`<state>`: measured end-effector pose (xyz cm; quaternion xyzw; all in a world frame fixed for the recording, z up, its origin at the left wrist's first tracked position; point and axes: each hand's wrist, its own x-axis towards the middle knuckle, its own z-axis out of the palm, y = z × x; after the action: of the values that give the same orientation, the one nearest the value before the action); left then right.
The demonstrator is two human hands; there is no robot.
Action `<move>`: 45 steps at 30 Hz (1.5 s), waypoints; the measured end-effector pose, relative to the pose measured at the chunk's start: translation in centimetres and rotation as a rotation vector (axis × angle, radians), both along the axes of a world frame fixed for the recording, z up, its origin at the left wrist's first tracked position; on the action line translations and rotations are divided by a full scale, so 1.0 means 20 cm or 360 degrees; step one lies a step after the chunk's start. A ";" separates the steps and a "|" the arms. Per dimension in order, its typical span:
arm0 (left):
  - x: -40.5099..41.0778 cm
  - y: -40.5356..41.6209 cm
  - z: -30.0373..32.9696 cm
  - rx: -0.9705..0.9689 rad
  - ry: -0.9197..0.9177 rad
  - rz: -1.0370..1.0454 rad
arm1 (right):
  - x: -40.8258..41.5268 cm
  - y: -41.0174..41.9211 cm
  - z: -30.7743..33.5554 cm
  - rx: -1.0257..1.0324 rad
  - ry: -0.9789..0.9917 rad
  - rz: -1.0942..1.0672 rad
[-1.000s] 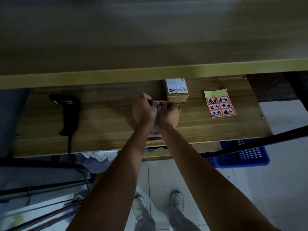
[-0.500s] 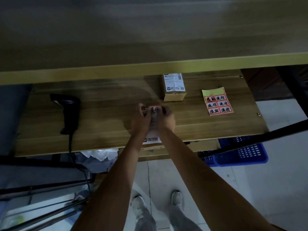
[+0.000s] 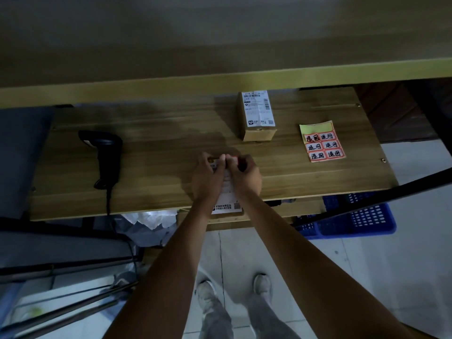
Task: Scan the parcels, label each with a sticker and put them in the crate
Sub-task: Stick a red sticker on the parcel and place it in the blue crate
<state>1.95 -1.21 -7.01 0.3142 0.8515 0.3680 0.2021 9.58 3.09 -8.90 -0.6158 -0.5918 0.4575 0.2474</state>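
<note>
A small cardboard parcel (image 3: pixel 227 203) with a white shipping label lies at the near edge of the wooden table (image 3: pixel 159 148), partly over the edge. My left hand (image 3: pixel 208 178) and my right hand (image 3: pixel 245 174) both grip its far end, and their fingertips meet on a red sticker (image 3: pixel 234 159) on top, which they mostly hide. A second labelled parcel (image 3: pixel 258 116) stands farther back. The yellow sheet of red stickers (image 3: pixel 321 143) lies to the right. A blue crate (image 3: pixel 354 220) sits on the floor under the table's right end.
A black handheld scanner (image 3: pixel 105 155) lies on the left of the table, its cable hanging over the near edge. An upper shelf board (image 3: pixel 220 81) overhangs the back. Crumpled plastic bags (image 3: pixel 149 223) lie under the table. A dark bar (image 3: pixel 391 194) crosses at the right.
My hands drew the parcel from the table's middle towards the near edge. The red sticker, earlier showing on top, is now mostly covered by my fingertips.
</note>
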 end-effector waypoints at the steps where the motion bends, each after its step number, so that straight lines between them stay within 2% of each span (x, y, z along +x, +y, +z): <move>1: 0.00 0.00 0.01 -0.0016 0.0017 0.0007 | 0.00 0.00 -0.01 0.0002 -0.0005 0.0004; 11: -0.01 -0.01 0.04 -0.0067 0.0110 -0.0067 | -0.01 0.00 -0.02 0.0156 -0.0104 0.0051; 19: 0.01 -0.01 0.03 0.0068 0.0073 0.0000 | 0.00 -0.02 0.01 0.0192 -0.0137 0.0114; 23: 0.01 -0.03 0.04 -0.0051 -0.0118 -0.0044 | 0.01 0.00 0.00 0.0194 -0.0147 0.0146; 28: 0.01 0.00 0.02 -0.0002 0.0160 -0.0006 | 0.00 0.00 -0.01 0.0218 -0.0172 0.0128; 37: 0.02 -0.01 0.03 -0.0058 0.0136 -0.0030 | -0.01 -0.02 -0.04 0.0229 -0.0210 0.0126; 45: 0.02 0.00 0.03 -0.0136 0.0249 -0.0049 | -0.01 0.00 -0.03 0.0291 -0.0296 0.0184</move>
<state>2.25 -1.23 -6.35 0.3461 0.8747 0.3025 0.1538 9.47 3.09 -9.52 -0.5954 -0.6859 0.3560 0.2198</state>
